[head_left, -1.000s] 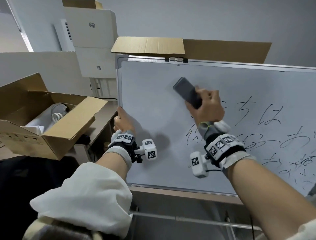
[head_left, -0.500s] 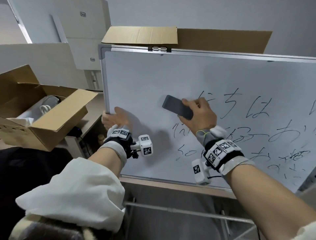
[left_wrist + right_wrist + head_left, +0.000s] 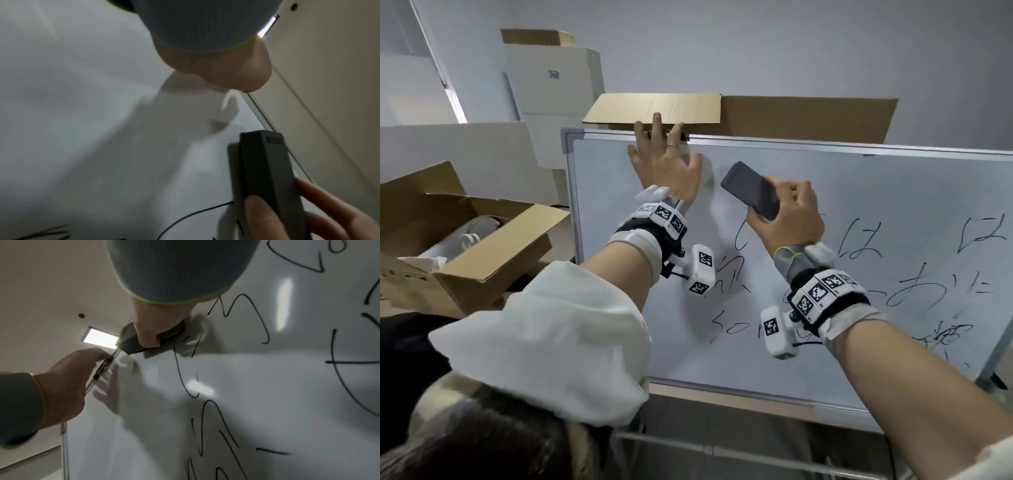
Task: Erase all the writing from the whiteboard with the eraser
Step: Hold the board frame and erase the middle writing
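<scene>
The whiteboard stands upright before me, with black writing across its right and lower middle; its upper left is wiped bare. My right hand grips a dark grey eraser pressed flat to the board just above the leftmost strokes. The right wrist view shows the eraser near the top frame, the left wrist view shows it beside a black stroke. My left hand lies on the board's top left, fingers straight and spread, fingertips reaching over the top edge.
An open cardboard box sits at the left beside the board. A flat cardboard sheet leans behind the board's top edge. White boxes are stacked at the back left. A metal rail runs below the board.
My left hand let go of the board's left edge and rose to its top edge. My right hand swept the eraser down-left, then back up toward the top.
</scene>
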`<action>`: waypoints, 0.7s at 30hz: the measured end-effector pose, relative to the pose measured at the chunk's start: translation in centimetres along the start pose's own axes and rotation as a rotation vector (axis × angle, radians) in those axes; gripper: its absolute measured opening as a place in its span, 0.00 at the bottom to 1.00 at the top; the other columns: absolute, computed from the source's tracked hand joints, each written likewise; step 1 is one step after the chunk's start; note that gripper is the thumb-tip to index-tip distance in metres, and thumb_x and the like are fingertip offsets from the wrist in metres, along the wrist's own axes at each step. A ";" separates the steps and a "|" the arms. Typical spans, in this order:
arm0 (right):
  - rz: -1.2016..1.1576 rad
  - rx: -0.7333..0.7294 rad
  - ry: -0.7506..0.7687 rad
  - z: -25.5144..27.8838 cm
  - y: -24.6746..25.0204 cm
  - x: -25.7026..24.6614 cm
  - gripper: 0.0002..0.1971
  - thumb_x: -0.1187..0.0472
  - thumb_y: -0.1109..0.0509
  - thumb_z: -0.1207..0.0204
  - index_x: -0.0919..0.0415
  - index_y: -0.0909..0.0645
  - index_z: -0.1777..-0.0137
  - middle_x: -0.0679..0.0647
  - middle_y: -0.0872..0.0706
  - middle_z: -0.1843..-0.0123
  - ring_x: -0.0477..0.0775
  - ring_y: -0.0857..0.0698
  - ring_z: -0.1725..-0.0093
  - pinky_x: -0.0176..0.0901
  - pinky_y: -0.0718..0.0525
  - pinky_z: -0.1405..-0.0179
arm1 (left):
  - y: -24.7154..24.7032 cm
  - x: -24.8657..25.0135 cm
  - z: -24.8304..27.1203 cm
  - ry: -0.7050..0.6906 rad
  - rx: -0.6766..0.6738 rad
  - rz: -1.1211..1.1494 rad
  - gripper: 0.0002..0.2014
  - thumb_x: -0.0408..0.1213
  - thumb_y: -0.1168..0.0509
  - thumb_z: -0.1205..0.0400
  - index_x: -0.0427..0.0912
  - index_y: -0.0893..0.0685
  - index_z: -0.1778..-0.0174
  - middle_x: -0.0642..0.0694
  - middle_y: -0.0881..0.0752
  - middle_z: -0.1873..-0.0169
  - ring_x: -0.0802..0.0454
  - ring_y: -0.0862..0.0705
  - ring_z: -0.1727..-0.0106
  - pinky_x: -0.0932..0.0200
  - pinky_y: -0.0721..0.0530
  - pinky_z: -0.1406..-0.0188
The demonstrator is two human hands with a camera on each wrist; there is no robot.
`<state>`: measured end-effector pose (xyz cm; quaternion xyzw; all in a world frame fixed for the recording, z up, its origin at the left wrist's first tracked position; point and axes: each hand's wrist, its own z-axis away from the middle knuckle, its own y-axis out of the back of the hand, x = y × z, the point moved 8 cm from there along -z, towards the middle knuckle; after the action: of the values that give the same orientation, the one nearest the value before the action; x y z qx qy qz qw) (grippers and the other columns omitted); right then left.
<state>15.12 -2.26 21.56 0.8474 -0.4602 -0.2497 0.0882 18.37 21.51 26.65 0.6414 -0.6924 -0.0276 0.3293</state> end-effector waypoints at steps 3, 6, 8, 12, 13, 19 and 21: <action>0.011 0.018 -0.010 -0.3 0.2 1.6 0.27 0.47 0.23 0.36 0.42 0.20 0.34 0.51 0.22 0.42 0.54 0.20 0.45 0.41 0.24 0.68 | -0.3 0.4 -0.2 -0.025 0.002 0.011 0.30 0.50 0.41 0.26 0.57 0.24 0.24 0.53 0.28 0.20 0.44 0.38 0.14 0.39 0.48 0.14; -0.012 -0.057 0.045 1.0 -1.1 1.9 0.29 0.46 0.20 0.38 0.41 0.19 0.34 0.51 0.22 0.45 0.54 0.17 0.53 0.41 0.21 0.68 | 0.6 0.6 -0.4 -0.070 0.103 0.060 0.26 0.45 0.40 0.28 0.53 0.19 0.32 0.52 0.21 0.28 0.43 0.30 0.20 0.41 0.36 0.21; -0.020 -0.188 0.103 3.3 -3.0 1.6 0.30 0.46 0.18 0.40 0.42 0.18 0.35 0.49 0.22 0.47 0.53 0.17 0.56 0.42 0.18 0.67 | 0.5 0.4 -0.7 -0.046 0.114 0.111 0.23 0.43 0.39 0.27 0.52 0.17 0.35 0.52 0.20 0.29 0.43 0.29 0.21 0.41 0.34 0.23; -0.025 -0.384 0.207 8.2 -5.3 1.2 0.30 0.44 0.17 0.44 0.39 0.17 0.39 0.48 0.22 0.51 0.53 0.16 0.61 0.48 0.14 0.70 | -0.1 0.7 -0.6 -0.023 0.121 0.138 0.21 0.44 0.40 0.26 0.50 0.16 0.38 0.51 0.18 0.31 0.42 0.27 0.22 0.38 0.30 0.27; -0.020 -0.385 0.234 8.1 -5.2 1.1 0.29 0.44 0.17 0.44 0.40 0.17 0.39 0.48 0.21 0.51 0.53 0.16 0.60 0.48 0.14 0.70 | -0.2 0.8 -0.6 -0.027 0.127 0.131 0.21 0.45 0.41 0.26 0.50 0.16 0.38 0.51 0.18 0.32 0.42 0.27 0.22 0.38 0.30 0.28; -0.031 -0.069 0.039 0.6 -0.2 3.1 0.29 0.45 0.18 0.40 0.41 0.18 0.36 0.50 0.20 0.47 0.53 0.16 0.55 0.42 0.17 0.63 | 0.2 1.3 -0.3 -0.036 0.165 0.137 0.19 0.44 0.40 0.26 0.48 0.16 0.40 0.49 0.18 0.31 0.40 0.27 0.21 0.37 0.30 0.27; -0.033 -0.100 0.063 0.8 -0.1 3.0 0.29 0.45 0.19 0.40 0.42 0.18 0.37 0.50 0.21 0.47 0.54 0.16 0.55 0.44 0.15 0.64 | -0.1 1.9 -0.2 -0.059 0.133 0.129 0.20 0.42 0.42 0.26 0.46 0.18 0.38 0.49 0.23 0.24 0.39 0.35 0.15 0.34 0.41 0.17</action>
<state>16.13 -4.60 19.77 0.8568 -0.4302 -0.2471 0.1405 18.60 19.86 27.54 0.6148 -0.7420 0.0209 0.2665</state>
